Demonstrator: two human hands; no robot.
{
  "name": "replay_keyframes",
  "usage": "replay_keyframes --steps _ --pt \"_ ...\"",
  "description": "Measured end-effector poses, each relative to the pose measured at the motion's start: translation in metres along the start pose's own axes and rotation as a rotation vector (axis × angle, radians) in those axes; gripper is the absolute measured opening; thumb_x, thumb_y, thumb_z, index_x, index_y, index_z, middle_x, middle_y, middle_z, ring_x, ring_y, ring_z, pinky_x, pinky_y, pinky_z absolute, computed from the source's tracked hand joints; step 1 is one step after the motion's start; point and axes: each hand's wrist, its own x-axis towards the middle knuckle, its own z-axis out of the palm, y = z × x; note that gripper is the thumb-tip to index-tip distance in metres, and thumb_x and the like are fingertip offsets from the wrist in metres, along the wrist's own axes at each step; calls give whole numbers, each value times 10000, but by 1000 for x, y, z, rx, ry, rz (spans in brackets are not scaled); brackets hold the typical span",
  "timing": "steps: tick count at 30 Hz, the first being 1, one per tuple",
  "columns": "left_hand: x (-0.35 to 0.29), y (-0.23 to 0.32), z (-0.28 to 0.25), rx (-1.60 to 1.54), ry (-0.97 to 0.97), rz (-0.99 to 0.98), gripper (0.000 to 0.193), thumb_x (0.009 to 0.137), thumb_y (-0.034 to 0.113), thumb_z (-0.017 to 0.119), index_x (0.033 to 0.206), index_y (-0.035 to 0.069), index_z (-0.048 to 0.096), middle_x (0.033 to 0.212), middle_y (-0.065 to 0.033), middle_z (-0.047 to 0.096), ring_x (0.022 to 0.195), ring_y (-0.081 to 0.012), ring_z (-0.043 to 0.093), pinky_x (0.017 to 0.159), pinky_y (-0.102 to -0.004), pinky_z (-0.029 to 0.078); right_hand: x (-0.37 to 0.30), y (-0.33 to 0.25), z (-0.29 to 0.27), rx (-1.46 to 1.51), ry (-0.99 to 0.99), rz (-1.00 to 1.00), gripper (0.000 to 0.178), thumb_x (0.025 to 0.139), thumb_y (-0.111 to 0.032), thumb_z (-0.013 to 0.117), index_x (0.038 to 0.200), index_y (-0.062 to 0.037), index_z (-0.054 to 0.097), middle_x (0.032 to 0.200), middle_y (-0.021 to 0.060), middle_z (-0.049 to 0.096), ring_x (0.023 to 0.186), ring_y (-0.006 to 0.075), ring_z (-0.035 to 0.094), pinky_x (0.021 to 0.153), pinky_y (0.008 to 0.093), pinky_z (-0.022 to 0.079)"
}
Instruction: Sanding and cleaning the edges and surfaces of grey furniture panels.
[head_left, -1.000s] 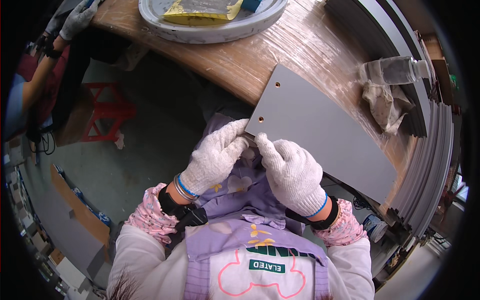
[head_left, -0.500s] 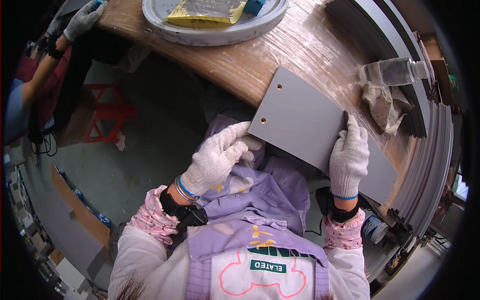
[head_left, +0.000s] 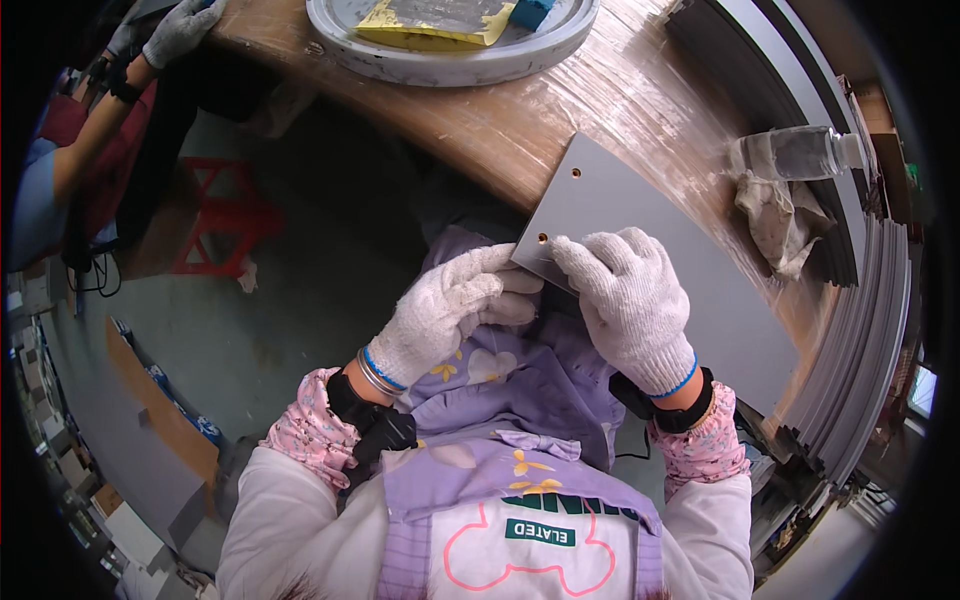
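Observation:
A long grey panel (head_left: 690,270) lies slanted across the table's near edge, its left end jutting toward me. Two brass-coloured holes (head_left: 542,238) sit near that end. My left hand (head_left: 450,310), in a white knitted glove, grips the panel's near left corner, with the fingers partly hidden beneath it. Over the panel's near edge is my right hand (head_left: 630,305), gloved alike. Its fingers are stretched out and slightly apart, with the foremost fingertip close beside the nearer brass hole. I see nothing held in the right hand.
Plastic film covers the wooden table (head_left: 480,150). A round white tray (head_left: 450,70) holds a yellow-edged piece. A clear bottle (head_left: 800,152), a rag (head_left: 780,220) and stacked grey panels (head_left: 865,340) stand right. Another person's gloved hand (head_left: 180,32) and a red stool (head_left: 225,215) are left.
My right hand has moved left along the panel, from its far right part to beside the nearer brass hole. My left hand stays at the corner. The view has shifted slightly.

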Motion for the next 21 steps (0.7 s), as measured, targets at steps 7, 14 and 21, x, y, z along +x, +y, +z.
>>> replay_keyframes --steps 7,14,21 --pt "4 -9 -4 -209 -22 0 557 1013 214 445 1456 -88 295 1304 -257 557 1132 -336 619 1022 -440 475 15 19 -1 -114 -128 -197 466 739 -147 613 1202 -194 611 986 11 594 912 235 592 798 375 496" --pt "6 -15 -7 -224 -34 46 560 1006 211 462 1438 -111 309 1311 -278 548 1180 -348 596 1054 -461 451 19 22 -1 -103 -141 -265 451 730 -162 610 1180 -194 625 949 -2 575 903 214 586 769 358 497" --pt "5 -15 -5 -219 -26 52 566 1007 209 459 1442 -116 301 1302 -281 555 1184 -349 595 1055 -458 452 23 29 -1 -7 -161 -295 421 745 -152 616 1163 -197 637 934 10 589 880 229 589 771 356 496"
